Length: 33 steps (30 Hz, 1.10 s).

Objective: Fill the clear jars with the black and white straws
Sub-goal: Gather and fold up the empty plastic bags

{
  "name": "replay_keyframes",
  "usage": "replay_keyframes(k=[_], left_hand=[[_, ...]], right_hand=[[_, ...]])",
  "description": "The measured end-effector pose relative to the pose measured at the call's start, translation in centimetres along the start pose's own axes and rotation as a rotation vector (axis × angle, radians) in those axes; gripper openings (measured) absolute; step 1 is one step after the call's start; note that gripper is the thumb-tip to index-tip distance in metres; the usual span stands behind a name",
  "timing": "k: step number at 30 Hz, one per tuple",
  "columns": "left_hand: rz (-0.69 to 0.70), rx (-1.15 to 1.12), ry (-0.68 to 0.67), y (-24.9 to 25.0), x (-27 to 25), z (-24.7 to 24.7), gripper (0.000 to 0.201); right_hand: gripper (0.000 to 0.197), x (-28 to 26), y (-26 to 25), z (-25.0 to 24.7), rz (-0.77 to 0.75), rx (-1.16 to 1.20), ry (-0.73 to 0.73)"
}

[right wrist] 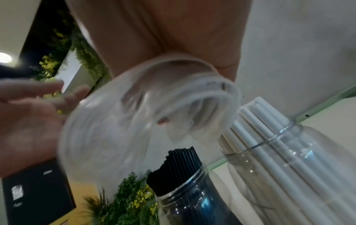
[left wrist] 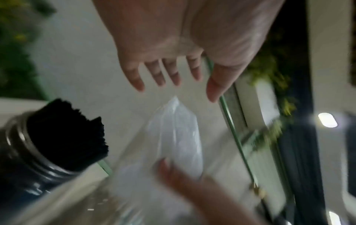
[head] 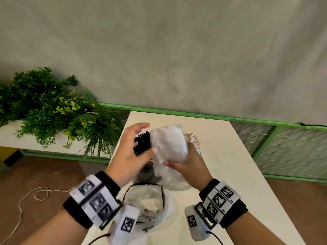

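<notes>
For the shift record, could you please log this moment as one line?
right hand: holds clear empty plastic jar | left hand: open beside it | black straws: jarred | white straws: jarred

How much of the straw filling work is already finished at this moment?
Mostly done, it seems. One clear plastic jar is packed with thin black straws, and another clear jar holds white paper straws. In hand: the right hand grips an empty, tilted clear jar; the left hand is open beside it. That jar remains unfilled.

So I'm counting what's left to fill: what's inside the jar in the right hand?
The jar the right hand holds looks empty; blur hides its bottom.
</notes>
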<state>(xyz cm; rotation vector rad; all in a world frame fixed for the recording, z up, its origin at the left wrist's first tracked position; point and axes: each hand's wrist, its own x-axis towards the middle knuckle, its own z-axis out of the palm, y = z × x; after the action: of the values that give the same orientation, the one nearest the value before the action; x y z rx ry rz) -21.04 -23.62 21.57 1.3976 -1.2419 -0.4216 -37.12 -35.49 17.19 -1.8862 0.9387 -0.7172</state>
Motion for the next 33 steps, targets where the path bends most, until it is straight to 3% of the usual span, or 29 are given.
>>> replay_keyframes(k=[2, 4, 9, 11, 13, 15, 16, 18, 20, 21, 24, 27, 29, 32, 33], left_hand=[[0.229, 0.404, -0.112, -0.1, -1.2, 1.0, 0.059], [0.317, 0.655, -0.222, -0.4, -1.6, 2.2, 0.068], [0.188, 0.795, -0.411, -1.2, -1.2, 2.4, 0.112], [0.175, 0.744, -0.369, -1.5, -1.1, 2.4, 0.105], [0.105, 0.654, -0.221, -2.3, -0.9, 2.2, 0.077], [-0.087, 0.546, -0.061, -2.8, -0.6, 1.9, 0.055], [-0.166, 0.459, 0.0, -2.9, -0.7, 1.8, 0.047], [-0.186, 0.299, 0.033, -2.3, -1.3, 2.3, 0.032], [-0.09, 0.218, -0.079, -0.8, -2.2, 3.4, 0.025], [-0.039, 0.205, -0.149, -0.3, -2.5, 3.9, 0.022], [0.027, 0.233, -0.26, -0.2, -2.7, 4.1, 0.03], [-0.012, 0.31, -0.147, -1.5, -3.2, 3.2, 0.048], [-0.208, 0.247, -0.104, -1.9, -4.3, 2.6, 0.056], [-0.594, -0.183, -0.369, -1.4, -5.4, 3.2, 0.069], [-0.668, -0.34, -0.382, -1.2, -5.3, 3.5, 0.072]], right_hand=[[0.072, -0.3, -0.7, 0.0, -0.006, 0.042, -0.036], [0.06, -0.7, -1.5, 0.4, -0.041, 0.078, -0.167], [0.034, -1.8, -2.6, -0.2, -0.138, 0.329, -0.382], [0.024, -1.8, -3.0, -0.1, -0.189, 0.272, -0.37], [0.018, -1.9, -3.0, 0.2, -0.294, 0.01, -0.196], [0.038, -2.3, -3.4, 0.2, -0.33, -0.12, 0.071], [0.053, -2.8, -3.8, 0.3, -0.274, -0.084, 0.096], [0.078, -3.2, -4.4, 0.6, -0.08, 0.116, -0.079], [0.093, -3.2, -4.3, 1.3, 0.054, 0.355, -0.243], [0.094, -3.0, -4.0, 1.6, 0.072, 0.41, -0.242], [0.06, -2.9, -4.2, 1.9, 0.007, 0.485, -0.1], [0.038, -2.3, -4.1, 1.3, -0.108, 0.511, 0.145], [0.039, -1.7, -3.6, 1.0, -0.148, 0.556, 0.276], [0.039, -1.7, -2.8, 1.8, -0.124, 0.597, 0.307], [0.04, -2.0, -2.5, 2.3, -0.125, 0.547, 0.279]])
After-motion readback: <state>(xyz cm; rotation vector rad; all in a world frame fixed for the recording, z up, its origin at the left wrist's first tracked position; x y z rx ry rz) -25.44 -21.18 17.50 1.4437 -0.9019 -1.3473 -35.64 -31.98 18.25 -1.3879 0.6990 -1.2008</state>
